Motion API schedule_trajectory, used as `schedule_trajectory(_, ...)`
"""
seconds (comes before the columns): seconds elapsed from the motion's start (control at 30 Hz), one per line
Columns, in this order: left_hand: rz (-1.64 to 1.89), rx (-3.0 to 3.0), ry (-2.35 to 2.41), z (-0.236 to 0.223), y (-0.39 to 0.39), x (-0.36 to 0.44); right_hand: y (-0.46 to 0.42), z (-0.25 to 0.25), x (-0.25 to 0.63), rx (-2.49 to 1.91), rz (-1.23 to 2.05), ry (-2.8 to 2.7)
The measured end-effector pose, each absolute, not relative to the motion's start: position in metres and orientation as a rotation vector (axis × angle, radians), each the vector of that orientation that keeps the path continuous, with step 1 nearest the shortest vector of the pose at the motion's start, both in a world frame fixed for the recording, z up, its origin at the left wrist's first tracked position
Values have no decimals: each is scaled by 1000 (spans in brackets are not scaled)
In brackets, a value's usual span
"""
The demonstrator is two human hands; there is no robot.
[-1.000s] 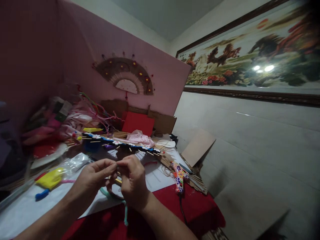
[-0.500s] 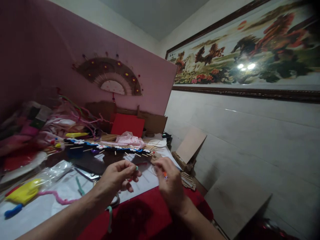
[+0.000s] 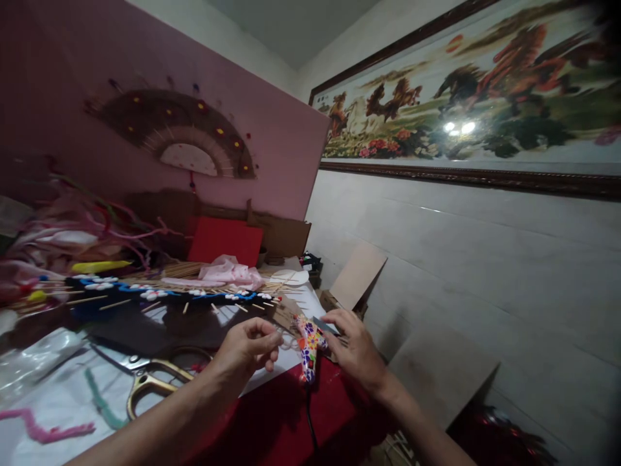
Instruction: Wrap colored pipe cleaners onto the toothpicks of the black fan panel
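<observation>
At the red cloth's (image 3: 272, 414) edge, a flower-patterned plastic glue gun (image 3: 308, 353), likely light, best handle-held, is flanked by a loose-fingered right hand (image 3: 356, 349) and a pinched left hand (image 3: 251, 348), contents unclear.

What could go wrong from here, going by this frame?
1. The right hand is right at the flowered glue gun; if the gun is hot, that hand might get burned.
2. The cord runs down over the red cloth, so a snag could drag the gun.
3. The scissors lie close to the left forearm, handles spread; moving the left hand back could bump them.
</observation>
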State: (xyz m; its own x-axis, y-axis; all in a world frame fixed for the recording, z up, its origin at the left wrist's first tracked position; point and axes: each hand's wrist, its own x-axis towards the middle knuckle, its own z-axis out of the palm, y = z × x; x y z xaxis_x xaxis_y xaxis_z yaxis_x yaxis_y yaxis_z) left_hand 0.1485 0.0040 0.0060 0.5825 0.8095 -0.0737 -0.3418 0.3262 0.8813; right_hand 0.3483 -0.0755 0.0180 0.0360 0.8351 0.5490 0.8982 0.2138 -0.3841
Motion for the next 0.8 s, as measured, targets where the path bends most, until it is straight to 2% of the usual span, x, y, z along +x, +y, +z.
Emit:
schedule_trajectory(0.13, 745, 997, 484, 1, 5, 162, -79, 35, 313, -1301, 53, -1863)
schedule_trajectory(0.4, 691, 1073, 389, 5, 8, 173, -75, 42, 310, -1307, 367, -1811)
schedule_trajectory(0.5, 730, 1046, 402, 4, 11, 178, -72, 38, 312, -1374, 338, -1753)
schedule_trajectory(0.7, 779, 1024, 412, -5, 14, 183, -68, 17, 303, -1463, 54, -1677)
schedule_trajectory(0.8, 784, 1009, 431, -4, 14, 179, -67, 16, 306, -1440, 82, -1731)
